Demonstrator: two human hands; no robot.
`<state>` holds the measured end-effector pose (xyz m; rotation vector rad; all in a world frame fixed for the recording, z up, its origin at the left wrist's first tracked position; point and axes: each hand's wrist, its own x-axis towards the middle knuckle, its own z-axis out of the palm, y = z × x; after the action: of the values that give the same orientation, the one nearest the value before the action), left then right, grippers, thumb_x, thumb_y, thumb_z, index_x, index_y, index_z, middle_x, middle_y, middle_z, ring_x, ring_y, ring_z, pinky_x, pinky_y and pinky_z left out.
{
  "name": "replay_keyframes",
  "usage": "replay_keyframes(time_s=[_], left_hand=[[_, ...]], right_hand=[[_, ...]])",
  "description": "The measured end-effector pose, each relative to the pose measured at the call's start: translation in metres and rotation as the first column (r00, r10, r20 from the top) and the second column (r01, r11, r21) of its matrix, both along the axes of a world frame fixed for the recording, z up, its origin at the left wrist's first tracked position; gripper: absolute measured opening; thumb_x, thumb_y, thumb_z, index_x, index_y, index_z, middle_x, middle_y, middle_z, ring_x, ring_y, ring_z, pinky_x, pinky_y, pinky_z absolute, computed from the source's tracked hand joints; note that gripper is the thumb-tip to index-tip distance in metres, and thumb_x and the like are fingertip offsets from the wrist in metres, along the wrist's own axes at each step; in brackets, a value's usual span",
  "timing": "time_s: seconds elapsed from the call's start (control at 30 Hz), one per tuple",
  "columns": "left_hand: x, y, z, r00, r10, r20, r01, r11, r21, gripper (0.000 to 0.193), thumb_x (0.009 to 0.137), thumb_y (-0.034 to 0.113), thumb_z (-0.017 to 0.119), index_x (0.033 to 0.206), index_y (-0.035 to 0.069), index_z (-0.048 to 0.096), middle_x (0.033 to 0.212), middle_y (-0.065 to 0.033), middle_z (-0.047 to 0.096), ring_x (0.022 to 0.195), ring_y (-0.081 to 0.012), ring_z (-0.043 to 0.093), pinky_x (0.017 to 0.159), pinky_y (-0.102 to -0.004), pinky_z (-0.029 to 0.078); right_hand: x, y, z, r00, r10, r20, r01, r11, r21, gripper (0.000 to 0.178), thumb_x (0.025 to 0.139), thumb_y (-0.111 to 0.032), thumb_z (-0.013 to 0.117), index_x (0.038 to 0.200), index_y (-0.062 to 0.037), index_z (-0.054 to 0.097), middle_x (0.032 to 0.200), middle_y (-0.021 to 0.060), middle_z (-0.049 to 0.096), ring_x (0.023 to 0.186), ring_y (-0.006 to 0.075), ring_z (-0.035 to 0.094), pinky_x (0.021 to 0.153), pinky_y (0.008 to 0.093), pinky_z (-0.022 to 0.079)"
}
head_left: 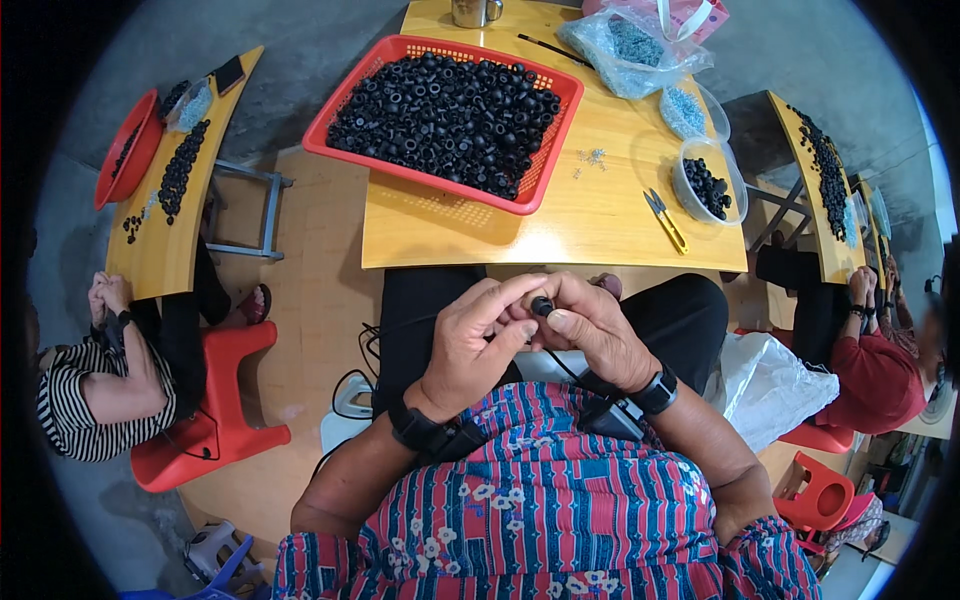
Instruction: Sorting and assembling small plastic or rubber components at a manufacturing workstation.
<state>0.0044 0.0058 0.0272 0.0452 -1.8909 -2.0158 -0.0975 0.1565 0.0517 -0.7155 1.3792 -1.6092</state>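
Right hand (598, 338) pinches one black piece (542, 305), left hand (470, 345) beside; one red basket (430, 182).

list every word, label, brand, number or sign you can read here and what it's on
No text can be read in this view.
Pink bag: any print is too small to read.
Held black piece: no readable marking.
Red basket: no readable marking.

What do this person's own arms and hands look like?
The left hand and right hand are gloveless. Each wrist wears a black strap with a dark box. The patterned sleeves are red and blue; the forearms are bare.
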Motion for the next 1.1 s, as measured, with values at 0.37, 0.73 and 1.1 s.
replay_keyframes(time_s=[0.37, 0.73, 1.1], left_hand=[[-0.002, -0.005, -0.005, 0.991, 0.105, 0.079, -0.086, 0.972, -0.217, 0.016, 0.078, -0.004, 0.07, 0.093, 0.001, 0.068, 0.08, -0.0013, 0.054, 0.067, -0.006, 0.053, 0.058, -0.0197, 0.045], [-0.003, -0.006, -0.002, 0.987, 0.095, 0.127, -0.061, 0.966, -0.251, 0.014, 0.077, -0.003, 0.07, 0.09, 0.001, 0.069, 0.075, -0.0007, 0.054, 0.062, -0.0054, 0.052, 0.055, -0.0205, 0.045], [-0.004, -0.006, 0.003, 0.994, 0.061, 0.087, -0.032, 0.954, -0.297, 0.018, 0.074, -0.006, 0.07, 0.089, 0.002, 0.069, 0.074, -0.0028, 0.055, 0.059, -0.0081, 0.051, 0.053, -0.0229, 0.043]], right_hand=[[-0.006, -0.001, -0.018, 0.785, 0.081, 0.614, -0.046, 0.996, -0.072, 0.035, 0.096, -0.031, 0.057, 0.106, 0.0028, 0.057, 0.08, 0.0013, 0.051, 0.071, 0.0113, 0.055, 0.071, 0.028, 0.056], [-0.014, 0.002, -0.028, 0.803, 0.123, 0.583, -0.126, 0.991, -0.035, 0.035, 0.095, -0.035, 0.058, 0.09, -0.0003, 0.059, 0.076, 0.0009, 0.052, 0.061, 0.009, 0.05, 0.07, 0.0299, 0.056], [-0.027, 0.006, -0.022, 0.843, 0.176, 0.508, -0.232, 0.971, 0.049, 0.031, 0.095, -0.032, 0.058, 0.092, -0.001, 0.058, 0.073, -0.001, 0.051, 0.058, 0.0059, 0.046, 0.071, 0.0316, 0.056]])
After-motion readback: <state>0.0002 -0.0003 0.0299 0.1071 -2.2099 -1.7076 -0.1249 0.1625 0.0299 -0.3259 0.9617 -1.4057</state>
